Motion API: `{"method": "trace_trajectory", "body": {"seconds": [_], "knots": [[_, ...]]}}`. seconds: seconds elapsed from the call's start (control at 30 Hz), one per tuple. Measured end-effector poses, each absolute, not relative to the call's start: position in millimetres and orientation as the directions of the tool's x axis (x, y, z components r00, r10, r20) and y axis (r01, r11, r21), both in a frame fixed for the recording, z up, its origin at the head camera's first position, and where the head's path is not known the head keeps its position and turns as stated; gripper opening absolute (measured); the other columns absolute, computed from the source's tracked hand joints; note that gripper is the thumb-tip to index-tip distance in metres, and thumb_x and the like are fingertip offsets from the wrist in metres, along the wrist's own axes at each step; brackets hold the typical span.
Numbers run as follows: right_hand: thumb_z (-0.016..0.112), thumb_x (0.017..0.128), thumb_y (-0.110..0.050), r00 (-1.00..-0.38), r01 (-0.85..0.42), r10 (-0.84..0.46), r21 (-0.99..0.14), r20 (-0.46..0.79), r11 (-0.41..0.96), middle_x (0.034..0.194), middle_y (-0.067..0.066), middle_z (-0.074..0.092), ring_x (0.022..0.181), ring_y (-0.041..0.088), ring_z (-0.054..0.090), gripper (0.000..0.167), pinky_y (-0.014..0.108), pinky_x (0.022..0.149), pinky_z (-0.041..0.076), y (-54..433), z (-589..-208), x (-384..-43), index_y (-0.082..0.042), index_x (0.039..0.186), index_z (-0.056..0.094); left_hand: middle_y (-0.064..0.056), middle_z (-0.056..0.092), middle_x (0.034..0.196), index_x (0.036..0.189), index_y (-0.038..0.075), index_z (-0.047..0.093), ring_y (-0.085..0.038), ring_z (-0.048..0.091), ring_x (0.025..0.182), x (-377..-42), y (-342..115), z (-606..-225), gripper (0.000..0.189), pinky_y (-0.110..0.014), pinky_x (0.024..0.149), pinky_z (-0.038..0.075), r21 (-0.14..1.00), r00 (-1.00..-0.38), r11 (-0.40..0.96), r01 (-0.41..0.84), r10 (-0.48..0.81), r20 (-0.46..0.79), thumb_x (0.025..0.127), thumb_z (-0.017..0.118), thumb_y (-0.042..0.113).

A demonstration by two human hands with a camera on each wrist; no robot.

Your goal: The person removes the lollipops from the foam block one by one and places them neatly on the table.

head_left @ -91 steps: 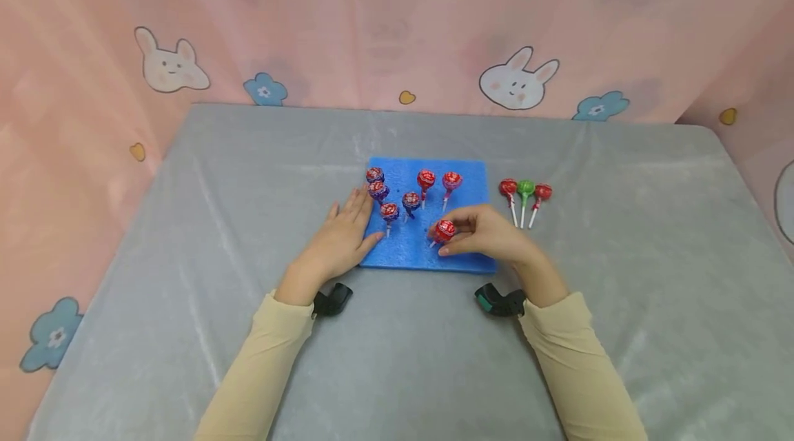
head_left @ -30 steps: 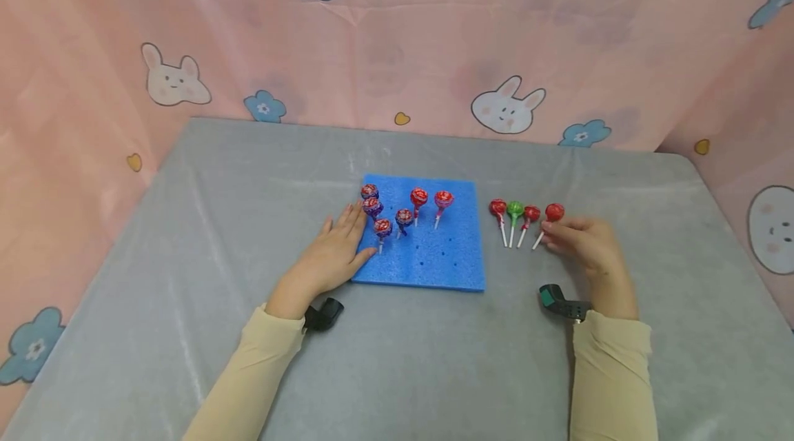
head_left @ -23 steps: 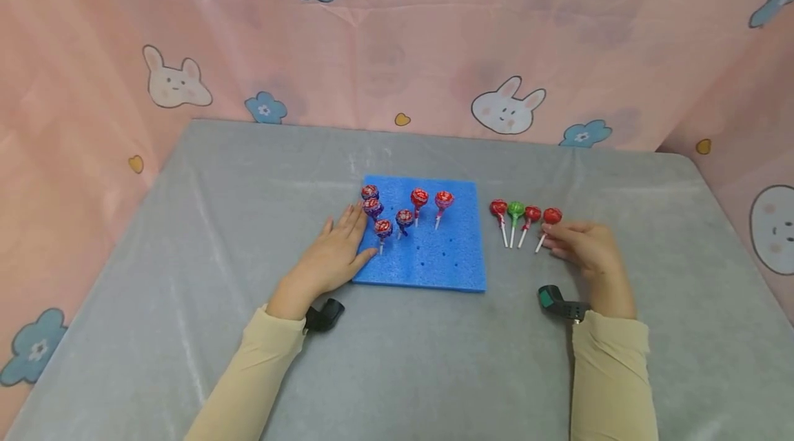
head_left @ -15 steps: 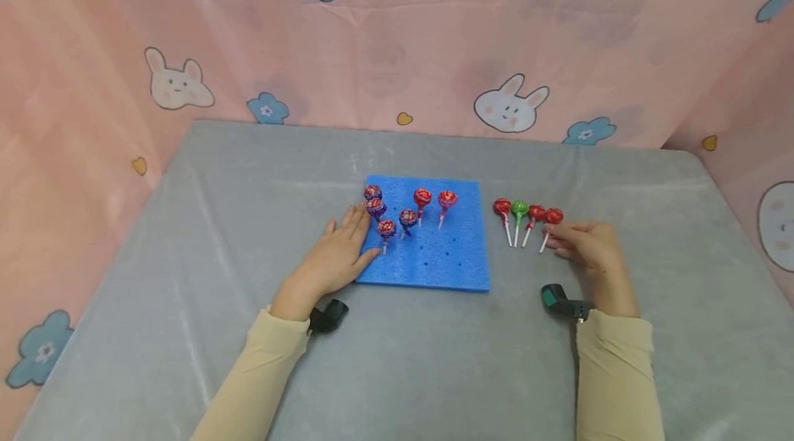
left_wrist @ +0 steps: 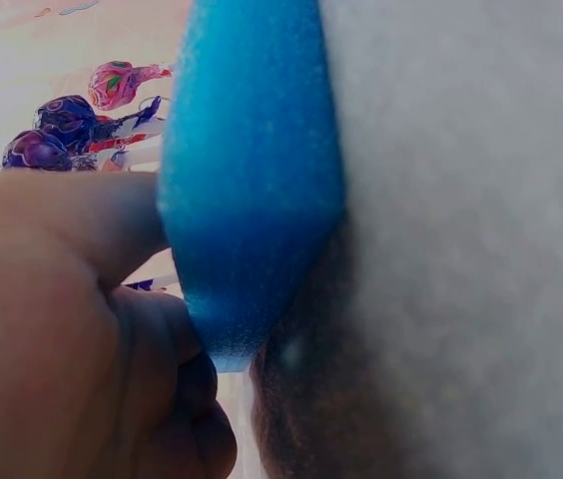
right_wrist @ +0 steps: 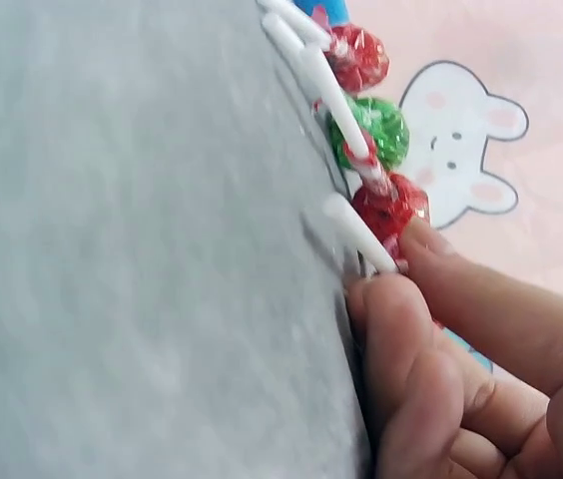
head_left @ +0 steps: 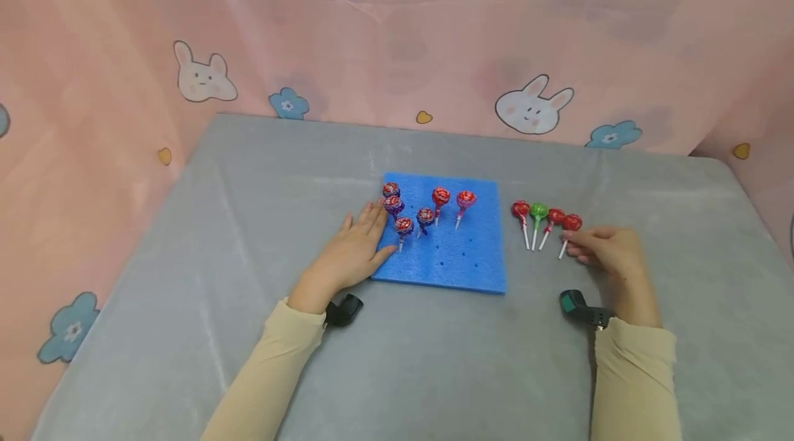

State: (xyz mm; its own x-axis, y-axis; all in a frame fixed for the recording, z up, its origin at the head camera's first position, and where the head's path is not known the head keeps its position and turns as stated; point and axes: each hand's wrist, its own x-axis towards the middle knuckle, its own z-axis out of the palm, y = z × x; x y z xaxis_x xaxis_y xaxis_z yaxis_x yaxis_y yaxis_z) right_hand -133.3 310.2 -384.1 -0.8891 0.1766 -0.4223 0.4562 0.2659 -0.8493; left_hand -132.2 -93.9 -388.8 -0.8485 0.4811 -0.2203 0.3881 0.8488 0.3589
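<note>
My left hand (head_left: 350, 251) rests flat against the left edge of a blue foam board (head_left: 453, 269), fingers straight and thumb over its front left part. In the left wrist view that hand (left_wrist: 62, 309) touches the foam's side. Several lollipops stand in the board: purple-wrapped ones (head_left: 404, 226) at the left, a red one (head_left: 441, 196) and a pinkish-red one (head_left: 466, 199) farther back. To the right, my right hand (head_left: 611, 251) pinches the stick of a red lollipop (head_left: 571, 222) low at the table. In the right wrist view its white stick (right_wrist: 361, 235) pokes out past the fingertips.
Left of the held lollipop, a red lollipop (head_left: 555, 216), a green one (head_left: 539, 211) and another red one (head_left: 520, 208) lie in a row on the grey table cover (head_left: 434, 365). Small holes dot the board. Behind hangs a pink curtain (head_left: 434, 34) with rabbit prints.
Three seconds ago my right hand held a red lollipop over the board; now it is at the row's right end with one, lowered slightly closer to the row. The left hand stays against the board.
</note>
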Motion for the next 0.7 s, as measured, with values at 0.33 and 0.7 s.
{"method": "trace_trajectory", "body": {"seconds": [0.33, 0.7], "knots": [[0.067, 0.089, -0.02, -0.908, 0.417, 0.125, -0.822, -0.401, 0.389, 0.064, -0.013, 0.067, 0.062, 0.001, 0.065, 0.011, 0.018, 0.059, 0.052, 317.9, -379.5, -126.1, -0.017, 0.08, 0.073, -0.012, -0.001, 0.156, 0.15, 0.0, 0.009, -0.025, -0.003, 0.143, -131.9, -88.4, -393.1, 0.069, -0.048, 0.113, 0.002, 0.382, -0.845, 0.831, 0.405, 0.5, -0.192, 0.101, 0.037, 0.04], [0.068, 0.088, -0.02, -0.916, 0.399, 0.141, -0.818, -0.375, 0.414, 0.064, -0.013, 0.066, 0.062, 0.001, 0.065, 0.016, 0.019, 0.06, 0.053, 313.9, -382.1, -131.7, -0.005, 0.09, 0.07, -0.012, 0.001, 0.157, 0.15, -0.001, 0.01, -0.026, -0.002, 0.143, -133.4, -91.8, -392.4, 0.07, -0.049, 0.113, 0.004, 0.378, -0.849, 0.834, 0.401, 0.494, -0.188, 0.101, 0.037, 0.042]]}}
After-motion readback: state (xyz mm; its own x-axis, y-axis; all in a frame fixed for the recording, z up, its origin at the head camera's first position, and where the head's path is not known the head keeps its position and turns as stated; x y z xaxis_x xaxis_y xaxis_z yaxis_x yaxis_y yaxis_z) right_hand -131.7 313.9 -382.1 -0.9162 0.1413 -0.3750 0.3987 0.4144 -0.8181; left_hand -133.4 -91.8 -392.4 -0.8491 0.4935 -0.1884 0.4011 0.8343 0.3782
